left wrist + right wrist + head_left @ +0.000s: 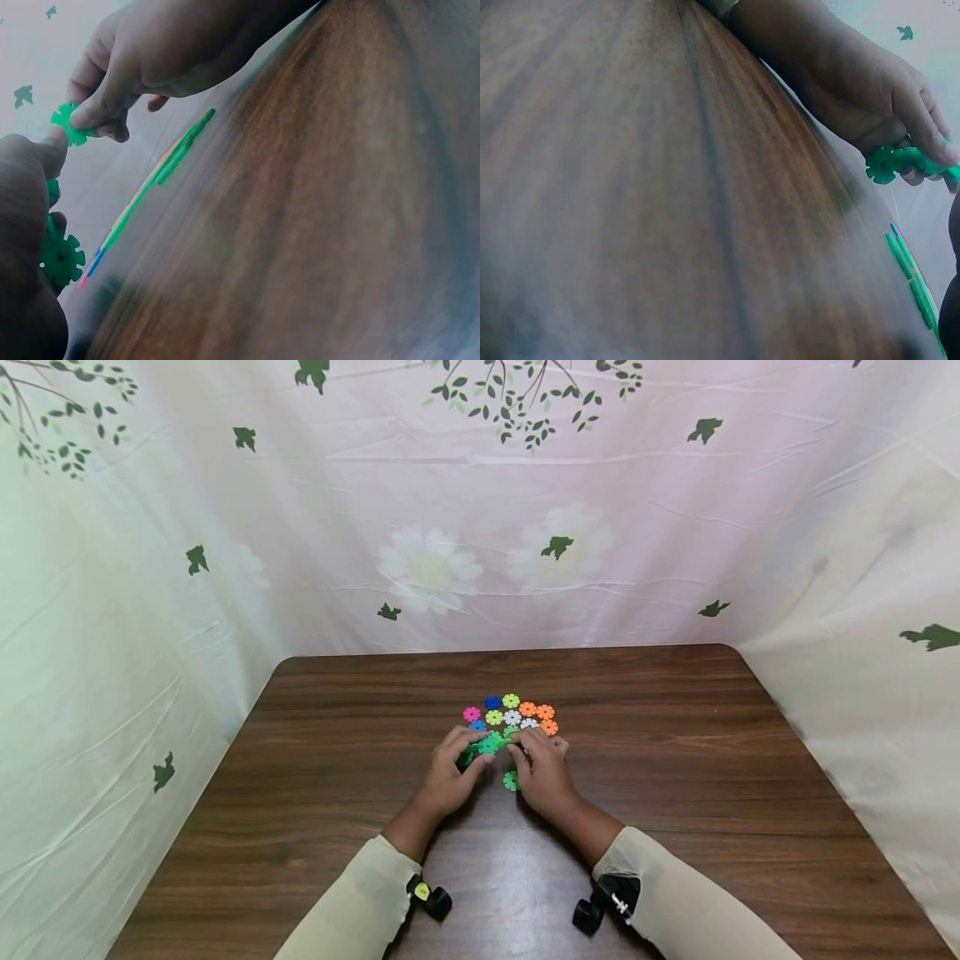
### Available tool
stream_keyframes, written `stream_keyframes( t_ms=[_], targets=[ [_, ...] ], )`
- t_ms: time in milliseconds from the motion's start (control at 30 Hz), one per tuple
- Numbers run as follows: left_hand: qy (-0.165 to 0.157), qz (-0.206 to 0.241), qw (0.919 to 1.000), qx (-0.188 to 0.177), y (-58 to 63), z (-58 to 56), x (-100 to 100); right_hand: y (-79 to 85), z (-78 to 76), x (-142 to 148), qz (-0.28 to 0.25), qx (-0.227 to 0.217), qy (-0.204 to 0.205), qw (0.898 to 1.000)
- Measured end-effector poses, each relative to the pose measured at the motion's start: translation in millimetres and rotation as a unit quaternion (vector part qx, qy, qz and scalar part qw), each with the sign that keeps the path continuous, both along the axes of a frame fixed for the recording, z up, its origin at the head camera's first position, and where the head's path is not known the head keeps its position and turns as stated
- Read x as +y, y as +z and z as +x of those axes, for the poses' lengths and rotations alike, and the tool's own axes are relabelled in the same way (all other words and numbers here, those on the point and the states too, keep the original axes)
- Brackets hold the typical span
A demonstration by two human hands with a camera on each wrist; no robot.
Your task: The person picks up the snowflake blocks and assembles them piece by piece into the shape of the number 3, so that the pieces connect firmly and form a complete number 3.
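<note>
In the head view my left hand (444,782) holds several linked green flower-shaped discs (490,743), also seen as notched green discs (62,257) in the left wrist view. My right hand (547,778) pinches a green disc (73,124) between thumb and fingers, right against the left hand's fingertips. In the right wrist view the linked green piece (882,165) hangs from the left hand (877,94). Fingers partly hide where the pieces meet. A loose green disc (511,781) lies on the table by the right thumb.
Beyond the hands, loose flower discs lie flat on the brown wooden table (360,710): pink (472,714), blue (492,702), yellow (511,701), white (512,717) and orange (545,712). A patterned white curtain (480,527) surrounds the table's back and sides.
</note>
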State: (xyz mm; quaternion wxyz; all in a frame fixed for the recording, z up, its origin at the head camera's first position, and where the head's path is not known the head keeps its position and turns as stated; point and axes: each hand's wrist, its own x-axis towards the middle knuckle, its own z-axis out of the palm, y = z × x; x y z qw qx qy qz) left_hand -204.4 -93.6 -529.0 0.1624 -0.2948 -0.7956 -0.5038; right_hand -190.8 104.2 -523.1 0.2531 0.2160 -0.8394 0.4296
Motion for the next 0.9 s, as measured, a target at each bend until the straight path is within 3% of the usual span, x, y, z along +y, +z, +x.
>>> stream_keyframes(
  t_ms=[467, 900],
  targets=[
    [-0.002, 0.006, 0.9997, -0.025, 3.2, 2.4, -0.4, 0.9, 1.3, -0.1, -0.017, 0.008, 0.002, 1.000],
    [-0.013, 0.008, 0.9995, -0.026, 5.0, 3.4, 0.0, -2.8, 0.1, 0.2, -0.024, 0.014, 0.007, 1.000]
  ],
)
